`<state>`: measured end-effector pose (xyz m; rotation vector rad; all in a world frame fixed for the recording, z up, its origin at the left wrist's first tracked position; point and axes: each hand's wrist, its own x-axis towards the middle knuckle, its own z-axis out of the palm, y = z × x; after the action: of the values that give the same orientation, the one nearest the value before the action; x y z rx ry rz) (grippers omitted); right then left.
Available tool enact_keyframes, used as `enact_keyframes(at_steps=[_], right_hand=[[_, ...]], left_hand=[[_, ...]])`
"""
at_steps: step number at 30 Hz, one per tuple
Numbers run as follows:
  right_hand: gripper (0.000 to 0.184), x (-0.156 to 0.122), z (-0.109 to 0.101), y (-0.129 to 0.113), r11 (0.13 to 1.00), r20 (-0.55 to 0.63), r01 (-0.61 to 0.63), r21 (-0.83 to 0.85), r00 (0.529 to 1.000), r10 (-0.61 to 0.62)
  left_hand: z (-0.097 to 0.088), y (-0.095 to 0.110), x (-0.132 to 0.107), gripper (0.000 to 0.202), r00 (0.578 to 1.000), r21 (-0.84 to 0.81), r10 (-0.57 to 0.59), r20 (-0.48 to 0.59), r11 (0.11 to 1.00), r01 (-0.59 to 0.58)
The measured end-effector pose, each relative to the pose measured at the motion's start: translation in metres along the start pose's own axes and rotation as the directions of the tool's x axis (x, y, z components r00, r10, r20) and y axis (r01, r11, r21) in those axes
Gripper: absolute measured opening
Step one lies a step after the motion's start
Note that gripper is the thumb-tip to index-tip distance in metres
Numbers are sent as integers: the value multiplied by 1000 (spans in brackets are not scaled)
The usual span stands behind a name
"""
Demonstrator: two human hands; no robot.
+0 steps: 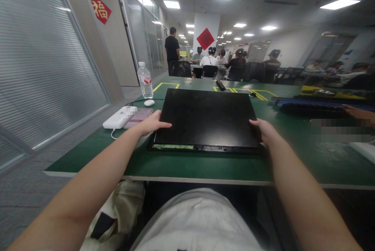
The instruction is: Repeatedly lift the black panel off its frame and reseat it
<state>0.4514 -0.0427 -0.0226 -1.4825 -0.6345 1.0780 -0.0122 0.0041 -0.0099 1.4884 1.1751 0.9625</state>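
Gripped at opposite short sides by the left hand [151,123] and right hand [265,130], neither nearer, the black panel [208,118] lies between them over the green bench [211,167], long axis running left to right.

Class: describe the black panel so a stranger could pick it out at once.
Start at the green table. Near its front edge, the left hand and right hand hold opposite sides of the black panel. Unlike the clear bottle and white oval item to its left, it is broad and rectangular, with a green strip along part of its near edge.
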Motion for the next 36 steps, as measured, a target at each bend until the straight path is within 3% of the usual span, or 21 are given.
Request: enact_keyframes(at_steps=[12, 36], right_hand=[[16, -12, 5, -5, 996, 13, -17, -86, 1000, 19], [13, -6, 2, -3, 993, 28, 3, -122, 1000, 0]], left_hand=[[3, 6, -5, 68, 1000, 19, -16, -16, 1000, 16], [-1, -4, 2, 69, 1000, -6, 15, 14, 1000, -15]])
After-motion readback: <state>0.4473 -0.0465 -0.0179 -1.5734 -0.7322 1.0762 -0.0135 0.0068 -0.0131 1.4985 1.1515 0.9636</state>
